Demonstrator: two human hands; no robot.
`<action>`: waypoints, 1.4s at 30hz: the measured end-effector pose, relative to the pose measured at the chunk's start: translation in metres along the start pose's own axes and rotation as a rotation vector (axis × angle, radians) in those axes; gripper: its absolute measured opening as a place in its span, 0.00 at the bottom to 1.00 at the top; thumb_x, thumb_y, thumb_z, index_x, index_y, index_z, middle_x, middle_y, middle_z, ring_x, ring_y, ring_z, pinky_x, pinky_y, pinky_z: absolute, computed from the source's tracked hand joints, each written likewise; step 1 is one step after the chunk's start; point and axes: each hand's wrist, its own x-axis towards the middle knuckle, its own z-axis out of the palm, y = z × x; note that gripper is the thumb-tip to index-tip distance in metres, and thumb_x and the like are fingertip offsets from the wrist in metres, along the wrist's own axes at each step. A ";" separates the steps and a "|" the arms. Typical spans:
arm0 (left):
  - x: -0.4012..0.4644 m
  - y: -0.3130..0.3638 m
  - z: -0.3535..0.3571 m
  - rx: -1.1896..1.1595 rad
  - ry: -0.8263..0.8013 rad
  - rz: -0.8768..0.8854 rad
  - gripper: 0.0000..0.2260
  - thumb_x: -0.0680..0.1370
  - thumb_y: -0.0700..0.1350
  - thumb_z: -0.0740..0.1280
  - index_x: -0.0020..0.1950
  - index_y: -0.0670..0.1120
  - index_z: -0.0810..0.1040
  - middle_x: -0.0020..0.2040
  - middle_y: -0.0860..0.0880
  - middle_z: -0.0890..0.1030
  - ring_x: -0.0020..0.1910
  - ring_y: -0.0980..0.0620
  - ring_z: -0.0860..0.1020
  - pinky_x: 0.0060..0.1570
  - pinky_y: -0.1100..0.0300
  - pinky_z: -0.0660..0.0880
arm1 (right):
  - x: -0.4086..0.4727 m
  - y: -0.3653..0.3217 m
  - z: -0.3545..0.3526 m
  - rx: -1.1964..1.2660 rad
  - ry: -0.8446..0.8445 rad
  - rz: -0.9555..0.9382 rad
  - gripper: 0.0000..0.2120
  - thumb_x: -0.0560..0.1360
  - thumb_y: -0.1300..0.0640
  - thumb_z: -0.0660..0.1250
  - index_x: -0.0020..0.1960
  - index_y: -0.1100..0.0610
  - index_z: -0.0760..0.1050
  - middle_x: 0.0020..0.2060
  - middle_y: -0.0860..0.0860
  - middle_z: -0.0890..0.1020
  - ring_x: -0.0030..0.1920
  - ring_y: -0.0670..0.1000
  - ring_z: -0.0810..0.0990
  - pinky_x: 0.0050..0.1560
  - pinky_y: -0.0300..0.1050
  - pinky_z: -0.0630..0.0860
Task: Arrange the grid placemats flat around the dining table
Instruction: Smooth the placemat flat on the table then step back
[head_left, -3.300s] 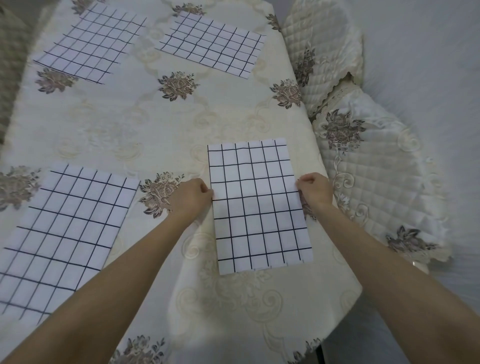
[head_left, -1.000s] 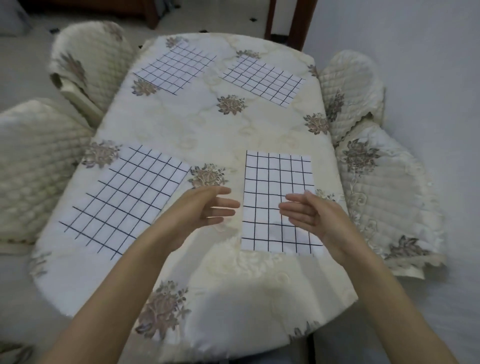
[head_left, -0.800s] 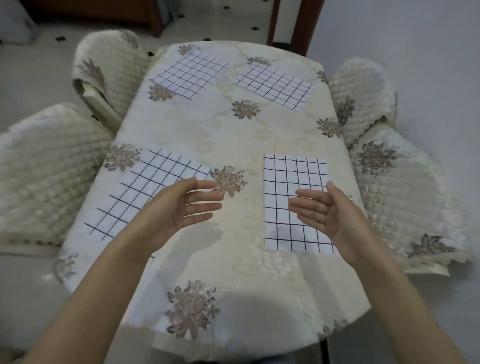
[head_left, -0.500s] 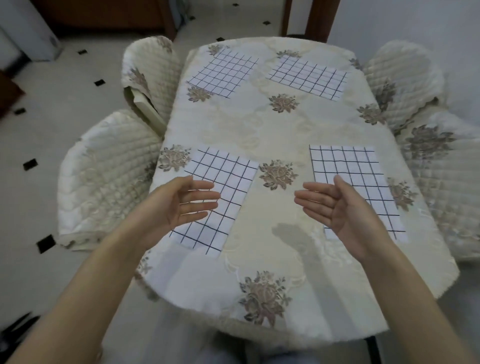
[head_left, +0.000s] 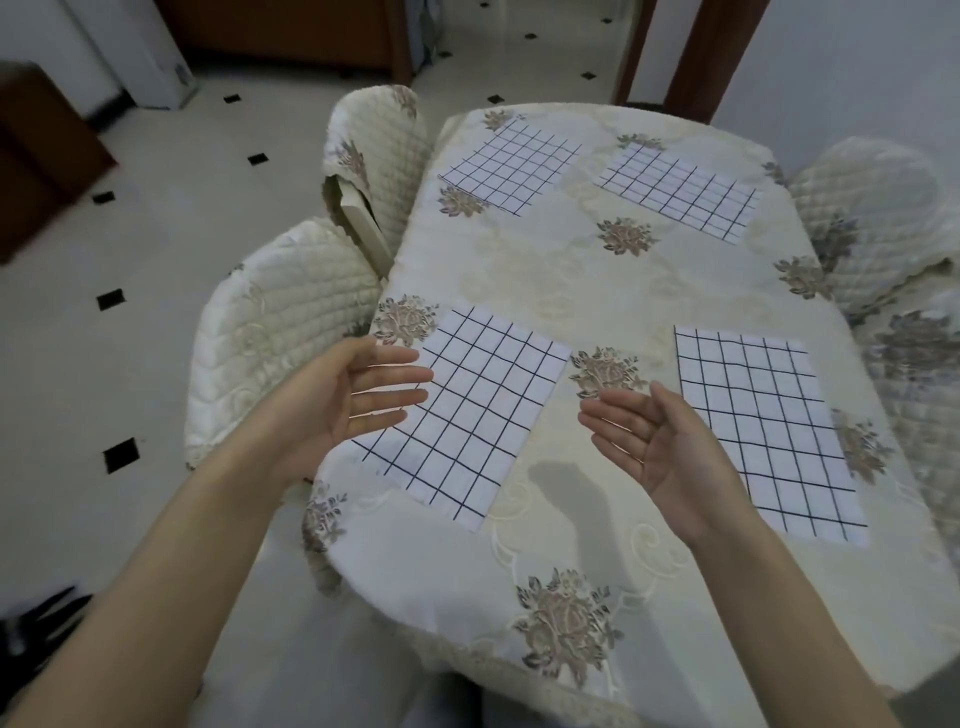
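Note:
Several white placemats with black grid lines lie flat on the dining table (head_left: 613, 291), which wears a cream floral cloth. The near left placemat (head_left: 478, 415) lies at an angle. The near right placemat (head_left: 779, 415) runs straight toward the table's edge. Two more, the far left placemat (head_left: 511, 169) and the far right placemat (head_left: 680, 189), lie at the far end. My left hand (head_left: 343, 400) hovers over the near left mat's left edge, palm inward, fingers straight. My right hand (head_left: 660, 447) hangs between the two near mats, palm inward, holding nothing.
Quilted cream chairs stand around the table: two on the left (head_left: 280, 332) (head_left: 379, 156) and two on the right (head_left: 872, 208) (head_left: 924, 395). White floor tiles with black insets (head_left: 156, 223) spread to the left. A brown door frame (head_left: 691, 52) rises behind the table.
Both hands let go of the near right placemat and lifted off it, open. The view has since swung left, so the hands now sit over the near left mat and the gap between mats.

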 end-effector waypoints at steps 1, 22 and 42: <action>0.000 0.000 -0.002 0.000 0.007 0.002 0.17 0.83 0.50 0.54 0.57 0.44 0.79 0.54 0.45 0.85 0.53 0.47 0.83 0.59 0.53 0.76 | 0.003 0.001 0.002 -0.001 -0.002 0.006 0.21 0.82 0.48 0.53 0.54 0.61 0.79 0.51 0.58 0.85 0.55 0.54 0.84 0.55 0.45 0.79; 0.118 0.018 -0.075 0.247 -0.218 -0.132 0.15 0.82 0.50 0.56 0.58 0.47 0.79 0.53 0.49 0.86 0.53 0.51 0.84 0.51 0.55 0.77 | 0.036 0.056 0.080 0.136 0.389 -0.060 0.19 0.82 0.50 0.54 0.59 0.61 0.77 0.53 0.56 0.85 0.53 0.51 0.84 0.53 0.45 0.77; 0.209 -0.064 0.002 1.638 -0.849 0.714 0.18 0.81 0.42 0.61 0.71 0.50 0.70 0.67 0.50 0.75 0.65 0.48 0.72 0.56 0.53 0.72 | 0.058 0.148 0.084 0.214 0.762 0.126 0.08 0.78 0.58 0.62 0.50 0.59 0.78 0.46 0.55 0.83 0.47 0.51 0.81 0.51 0.43 0.75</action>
